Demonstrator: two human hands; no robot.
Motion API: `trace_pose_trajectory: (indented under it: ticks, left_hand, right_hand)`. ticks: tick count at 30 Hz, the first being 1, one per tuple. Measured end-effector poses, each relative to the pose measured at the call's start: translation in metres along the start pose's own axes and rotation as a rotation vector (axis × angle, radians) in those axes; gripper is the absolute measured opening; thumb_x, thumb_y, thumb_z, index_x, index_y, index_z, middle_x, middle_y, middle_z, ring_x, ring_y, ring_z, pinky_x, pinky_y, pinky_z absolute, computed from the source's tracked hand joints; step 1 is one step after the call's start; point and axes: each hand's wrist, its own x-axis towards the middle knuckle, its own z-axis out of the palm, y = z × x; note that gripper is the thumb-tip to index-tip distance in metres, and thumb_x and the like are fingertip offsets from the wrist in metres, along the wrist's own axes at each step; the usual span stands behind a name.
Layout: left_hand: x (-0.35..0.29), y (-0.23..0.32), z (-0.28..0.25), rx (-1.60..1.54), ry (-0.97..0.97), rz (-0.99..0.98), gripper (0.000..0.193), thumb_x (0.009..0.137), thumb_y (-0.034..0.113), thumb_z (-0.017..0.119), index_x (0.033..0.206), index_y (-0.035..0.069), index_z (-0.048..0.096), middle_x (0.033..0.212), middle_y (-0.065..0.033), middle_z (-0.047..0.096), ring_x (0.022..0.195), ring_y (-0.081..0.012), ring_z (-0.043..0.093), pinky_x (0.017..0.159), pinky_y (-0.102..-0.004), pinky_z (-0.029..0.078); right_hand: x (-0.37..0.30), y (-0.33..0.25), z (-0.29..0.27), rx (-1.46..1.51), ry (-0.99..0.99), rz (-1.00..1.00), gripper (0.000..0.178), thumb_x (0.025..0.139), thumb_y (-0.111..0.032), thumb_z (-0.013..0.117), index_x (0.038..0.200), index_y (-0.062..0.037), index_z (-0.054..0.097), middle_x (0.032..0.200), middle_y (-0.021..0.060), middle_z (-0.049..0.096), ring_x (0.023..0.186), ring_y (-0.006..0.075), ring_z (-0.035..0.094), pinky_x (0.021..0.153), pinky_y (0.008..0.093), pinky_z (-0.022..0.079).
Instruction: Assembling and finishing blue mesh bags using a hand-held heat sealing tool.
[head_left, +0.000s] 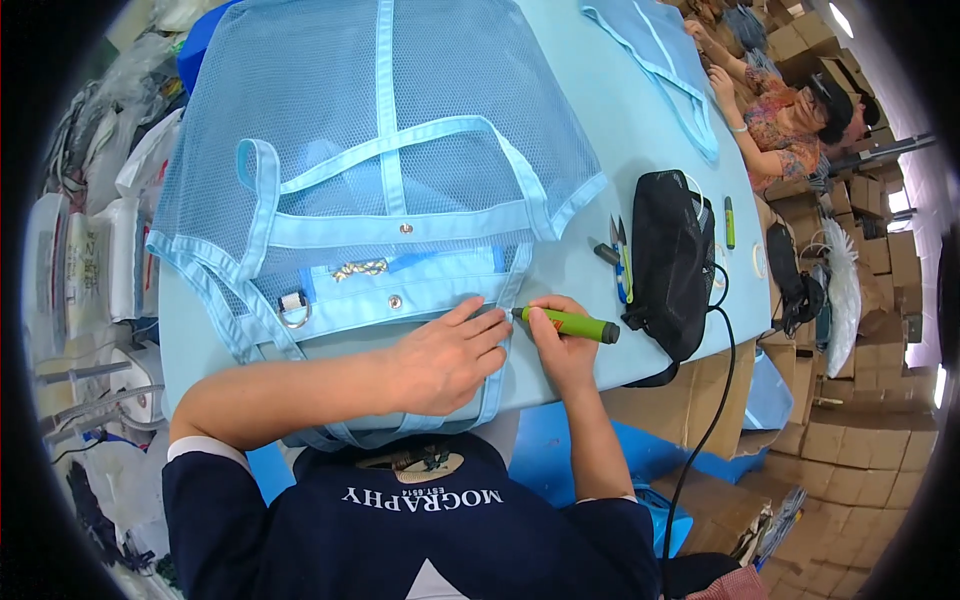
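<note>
A light-blue mesh tote bag [470, 75] with fabric straps lies spread on the table before me. Metal snaps sit on its bands, and a metal D-ring [295, 318] hangs near its left side. My left hand [448, 362] rests on the near band, fingers stretched out, the fingertips by the strap at the bag's right. In my right hand [565, 352] is a green marker pen [578, 325], gripped between thumb and fingers. Its dark tip points left and meets the strap edge beside my left fingertips; whether it touches the fabric I cannot tell.
Right of the bag lie thread snips [624, 262], a black pouch [668, 265] with a black cable [727, 370], and another green marker [729, 222]. Across the table a person [785, 125] handles another blue mesh bag [660, 65]. Cardboard boxes [850, 460] fill the right side.
</note>
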Motion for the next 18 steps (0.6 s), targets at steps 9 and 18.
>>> trace_pose_trajectory:
  ticks: [9,18]
  left_hand:
    - [0.0010,0.0000,0.0006,0.023,-0.019,0.006,0.030,0.070,0.012,0.063,0.096,-0.003,0.056,0.117,-0.0234,0.055,0.118,-0.0373,0.048,0.104,-0.0526,0.030]
    - [-0.0010,-0.0008,0.0018,0.036,-0.081,-0.024,0.038,0.071,0.016,0.067,0.102,-0.001,0.054,0.125,-0.0211,0.051,0.125,-0.0346,0.044,0.106,-0.0524,0.028]
  right_hand:
    - [0.0044,-0.0043,0.0049,0.022,0.045,0.015,0.014,0.082,-0.005,0.067,0.094,0.0012,0.064,0.084,0.0053,0.064,0.075,0.0095,0.058,0.066,0.0234,0.048]
    - [0.0032,-0.0015,0.0010,0.058,-0.014,0.033,0.014,0.082,-0.005,0.068,0.094,0.0015,0.063,0.083,0.0043,0.063,0.073,0.0082,0.057,0.065,0.0226,0.047]
